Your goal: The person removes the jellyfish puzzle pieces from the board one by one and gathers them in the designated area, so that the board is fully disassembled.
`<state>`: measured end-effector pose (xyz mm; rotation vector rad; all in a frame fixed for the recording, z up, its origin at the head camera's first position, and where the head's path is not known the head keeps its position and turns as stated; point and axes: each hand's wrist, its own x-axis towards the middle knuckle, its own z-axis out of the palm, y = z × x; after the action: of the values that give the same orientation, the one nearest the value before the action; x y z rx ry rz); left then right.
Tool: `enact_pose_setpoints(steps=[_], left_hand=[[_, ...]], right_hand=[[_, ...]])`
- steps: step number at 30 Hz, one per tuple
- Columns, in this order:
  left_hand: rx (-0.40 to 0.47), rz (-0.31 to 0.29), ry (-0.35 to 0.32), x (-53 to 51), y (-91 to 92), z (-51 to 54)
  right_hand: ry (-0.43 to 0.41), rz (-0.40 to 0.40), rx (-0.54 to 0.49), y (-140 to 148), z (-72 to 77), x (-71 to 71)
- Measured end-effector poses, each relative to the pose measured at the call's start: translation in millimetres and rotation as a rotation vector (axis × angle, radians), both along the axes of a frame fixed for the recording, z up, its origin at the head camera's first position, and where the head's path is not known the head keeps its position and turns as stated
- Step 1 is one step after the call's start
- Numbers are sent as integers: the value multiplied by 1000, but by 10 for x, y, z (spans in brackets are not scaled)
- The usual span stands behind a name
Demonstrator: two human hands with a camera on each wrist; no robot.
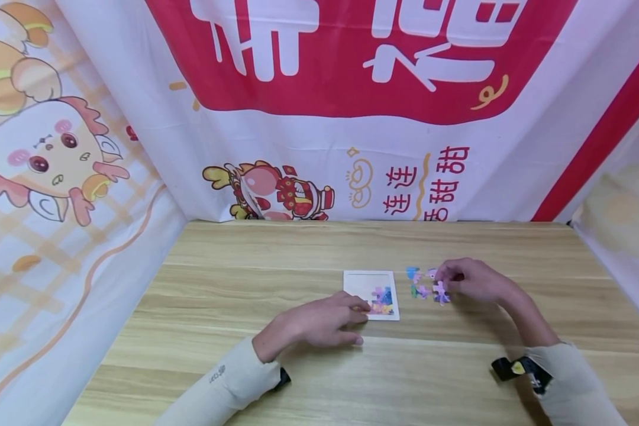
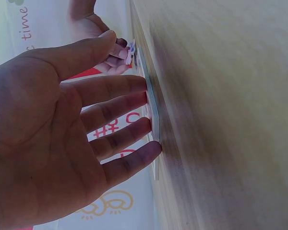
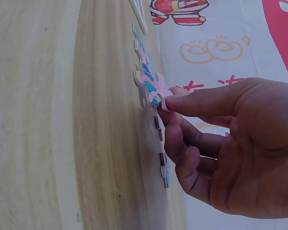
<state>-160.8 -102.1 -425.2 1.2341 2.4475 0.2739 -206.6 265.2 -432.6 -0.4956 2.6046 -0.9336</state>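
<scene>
My left hand rests with fairly straight fingers on the near left part of a white puzzle tray; in the left wrist view its fingertips touch the tray's edge. Several joined, colourful pieces fill the tray's lower right corner, partly hidden by those fingers. To the right of the tray, my right hand pinches a pink and blue jigsaw piece between thumb and forefinger. The right wrist view shows it tilted and raised slightly above the table. Loose jigsaw pieces lie beside this hand.
The wooden table runs back to a printed white and red cloth. Another patterned cloth hangs at the left. Black straps circle the wrists near the beige sleeves.
</scene>
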Motion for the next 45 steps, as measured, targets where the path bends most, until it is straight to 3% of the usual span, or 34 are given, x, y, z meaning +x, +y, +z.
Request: enact_pose_setpoints(steps=[24,31,40,45], left_hand=[[-4,-16,3,-8,0,-4],[-12,-21,24,-3,21,25],[-21,-39,98,-2,41,35],[-13,-53,96,-13,73,42]], right_hand=[[-14,-91,115,-98,14,10],[-27,-75,72,-280,43,-3],[10,-6,39,-553,55,-44],[9,20,29,-704,49,-52]])
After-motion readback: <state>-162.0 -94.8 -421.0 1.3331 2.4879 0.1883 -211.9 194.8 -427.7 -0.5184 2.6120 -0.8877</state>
